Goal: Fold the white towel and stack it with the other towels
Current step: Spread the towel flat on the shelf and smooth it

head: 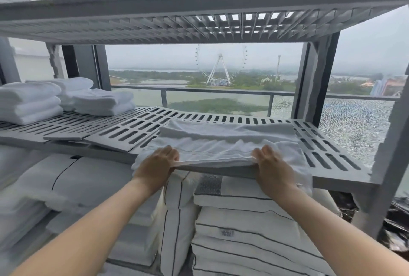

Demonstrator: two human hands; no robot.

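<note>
A big grey shelf (pixel 137 124) with long holes is seen in front of a window. Piles of striped bedding (pixel 243 220) are kept under it. A stack of folded towels (pixel 31 103) is set at the far left of the shelf, well apart from the hands. The white towel (pixel 221 143) is spread on the front right part of the shelf. It is partly folded, and its near edge is hung a little over the shelf's front.

The folding is judged to be only half done. If one side is pulled more than the other, a crooked fold could be made. If the towel is dragged toward the body, it could be slipped off the front and dropped onto the bedding. A loose grey panel (pixel 66 136) is seen lying crooked between the towel and the stack, so the cloth could be caught there when it is carried over.

Both arms are stretched forward. The left hand (pixel 157 165) is placed near the towel's left end and the right hand (pixel 272 165) near its right end. The near edge is held by the curled fingers of both hands.
</note>
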